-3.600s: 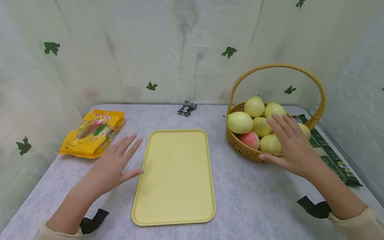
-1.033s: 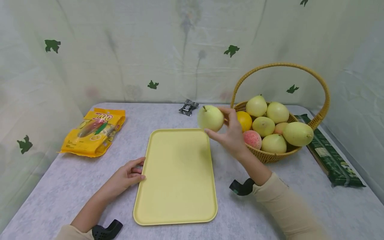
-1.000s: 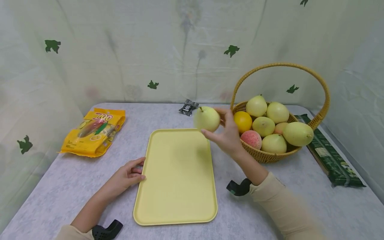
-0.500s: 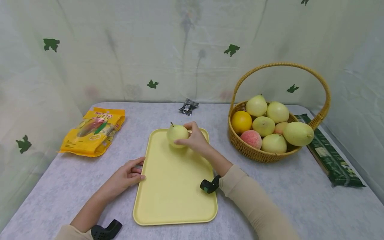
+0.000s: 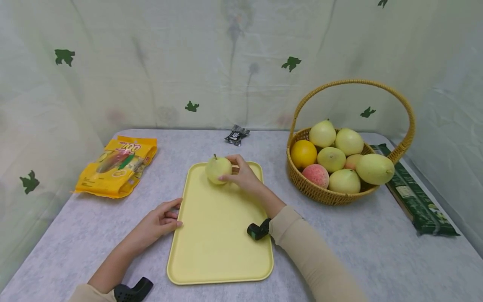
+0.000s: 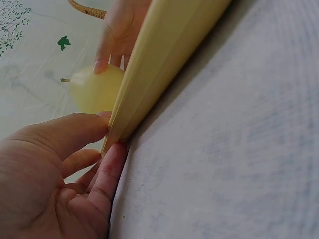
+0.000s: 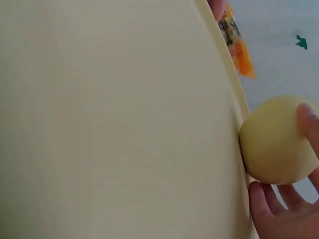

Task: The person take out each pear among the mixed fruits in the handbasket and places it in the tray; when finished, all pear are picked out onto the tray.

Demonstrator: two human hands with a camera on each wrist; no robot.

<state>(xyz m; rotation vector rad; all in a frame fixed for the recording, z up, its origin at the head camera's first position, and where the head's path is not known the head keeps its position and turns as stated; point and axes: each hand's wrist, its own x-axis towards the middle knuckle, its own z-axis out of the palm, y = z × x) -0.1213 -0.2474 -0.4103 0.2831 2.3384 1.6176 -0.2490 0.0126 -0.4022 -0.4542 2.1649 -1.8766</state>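
A pale yellow-green pear (image 5: 218, 170), stem up, is at the far end of the yellow tray (image 5: 220, 235). My right hand (image 5: 247, 180) holds it from the right, thumb on the near side and fingers round the far side. In the right wrist view the pear (image 7: 274, 142) meets the tray's surface, with fingertips curved about it. My left hand (image 5: 151, 230) pinches the tray's left rim. The left wrist view shows its thumb (image 6: 75, 132) against the rim and a finger (image 6: 109, 172) low at the edge.
A wicker basket (image 5: 320, 195) with a tall handle stands at the right, holding several pears, an orange (image 5: 303, 154) and a pink peach (image 5: 316, 175). Beside it lies a long green packet (image 5: 419, 197). A yellow mango-print bag (image 5: 117, 165) is at left, a small black wrapper (image 5: 237, 135) at the back.
My right hand has carried the pear left from beside the basket and lowered it onto the tray's far end. Earlier, my left hand came to the tray's rim; it has stayed there since.
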